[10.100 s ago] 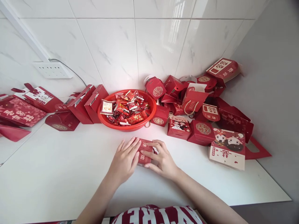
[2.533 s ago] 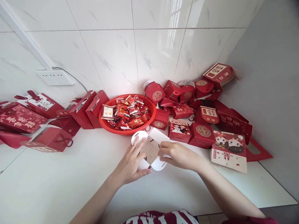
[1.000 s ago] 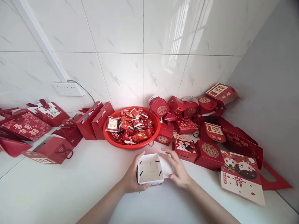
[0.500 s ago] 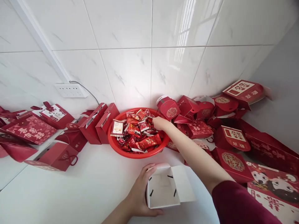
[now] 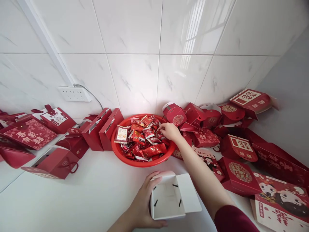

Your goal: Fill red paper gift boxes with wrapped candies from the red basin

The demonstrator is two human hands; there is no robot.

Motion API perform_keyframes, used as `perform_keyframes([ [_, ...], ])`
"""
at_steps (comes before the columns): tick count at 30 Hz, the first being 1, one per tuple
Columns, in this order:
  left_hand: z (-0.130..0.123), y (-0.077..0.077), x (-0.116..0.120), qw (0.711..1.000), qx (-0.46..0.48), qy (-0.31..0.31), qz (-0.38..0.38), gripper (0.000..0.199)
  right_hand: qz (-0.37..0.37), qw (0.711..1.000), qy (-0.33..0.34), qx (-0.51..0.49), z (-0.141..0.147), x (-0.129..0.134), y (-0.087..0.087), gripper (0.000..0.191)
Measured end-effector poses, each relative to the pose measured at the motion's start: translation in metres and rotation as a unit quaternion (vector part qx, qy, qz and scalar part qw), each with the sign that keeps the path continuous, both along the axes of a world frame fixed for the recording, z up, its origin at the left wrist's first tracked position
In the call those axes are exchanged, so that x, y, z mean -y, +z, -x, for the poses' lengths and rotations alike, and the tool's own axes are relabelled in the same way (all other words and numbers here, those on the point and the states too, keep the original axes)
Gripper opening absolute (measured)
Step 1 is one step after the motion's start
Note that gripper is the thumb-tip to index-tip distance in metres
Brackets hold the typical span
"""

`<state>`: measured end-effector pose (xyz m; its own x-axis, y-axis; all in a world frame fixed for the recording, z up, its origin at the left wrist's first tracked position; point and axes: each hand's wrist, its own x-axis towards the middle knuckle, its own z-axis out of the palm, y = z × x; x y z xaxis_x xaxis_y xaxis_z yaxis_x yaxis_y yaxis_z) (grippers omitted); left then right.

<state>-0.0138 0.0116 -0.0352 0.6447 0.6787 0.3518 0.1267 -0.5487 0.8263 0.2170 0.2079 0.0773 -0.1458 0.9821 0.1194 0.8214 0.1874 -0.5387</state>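
Note:
My left hand grips a white-lined box by its left side, thumb below and fingers at the top edge. The box's mouth faces me, one flap folded out to the right. Inside I see short black strips near the corners and no contents. My right hand is over the right part of a red plastic basin, its fingers bent together just above the candies. Whatever they hold is hidden. Red-wrapped candies fill the basin, with one cream-coloured packet on the left.
Folded red gift boxes stand left of the basin, and more red boxes lie farther left. On the right is a crowded heap of red boxes. A tiled wall with a socket strip rises behind the white tabletop.
My right hand has drawn back slightly to the right and lifted, showing more of its fingers. The left hand and box stay nearly in place. The view has shifted a little.

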Motion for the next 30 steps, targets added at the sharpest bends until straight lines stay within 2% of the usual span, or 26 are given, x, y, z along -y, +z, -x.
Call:
perform_keyframes([
  [4,-0.001,0.001,0.000,1.000,0.014,0.002,0.003,0.115,-0.078,0.986,-0.015,-0.149,-0.010,0.043,-0.009,0.020],
  [9,-0.006,0.008,0.000,1.000,0.018,0.002,0.000,0.110,-0.091,0.954,-0.021,-0.284,-0.022,0.077,-0.019,0.030],
  [12,-0.007,0.011,0.000,1.000,0.022,-0.004,-0.007,0.109,-0.064,0.942,0.000,-0.328,-0.029,0.095,-0.010,0.030],
  [16,-0.007,0.009,0.001,1.000,0.016,0.005,0.006,0.109,0.020,0.924,0.096,-0.370,-0.035,0.126,0.019,0.022],
  [20,-0.006,0.008,0.002,1.000,0.016,0.010,0.025,0.111,0.092,0.923,0.220,-0.304,-0.033,0.156,0.045,0.017],
  [23,-0.006,0.009,0.002,1.000,0.013,0.007,0.026,0.110,0.109,0.933,0.305,-0.158,-0.029,0.167,0.046,0.015],
  [26,-0.006,0.008,0.003,1.000,0.009,0.012,0.015,0.109,0.055,0.957,0.278,-0.055,-0.024,0.167,0.039,0.016],
  [30,-0.005,0.007,0.005,1.000,-0.002,0.022,0.018,0.111,-0.028,0.983,0.173,-0.064,-0.016,0.139,0.039,0.026],
])
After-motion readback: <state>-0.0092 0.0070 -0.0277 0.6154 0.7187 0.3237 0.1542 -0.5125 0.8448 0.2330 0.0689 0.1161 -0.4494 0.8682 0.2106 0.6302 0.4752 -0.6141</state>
